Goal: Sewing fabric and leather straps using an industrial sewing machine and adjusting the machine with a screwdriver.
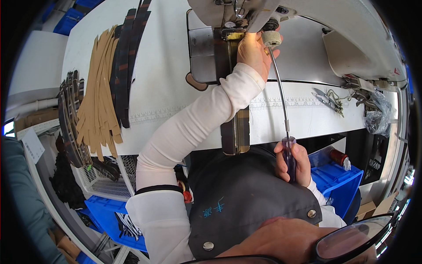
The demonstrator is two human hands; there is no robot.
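Note:
My right hand (295, 162) is wrapped round the dark purple handle of a long screwdriver (281, 94), low in front of the table edge. Its metal shaft slants up to a ridged cream knob (272, 38) on the sewing machine (255, 11). My left hand (254, 55) reaches up under the machine head, beside the needle area and the knob; its fingers are mostly hidden there. Below the head lies a dark brown strip with a metal zipper (236, 132). It runs under my left sleeve and hangs over the table's front edge.
Tan strips (99, 92) and black strips (127, 66) lie on the table's left, beside a dark zipper bundle (70, 119). Thread snips (325, 99) and a clear plastic bag (379, 114) are at right. Blue bins (336, 176) stand below the table.

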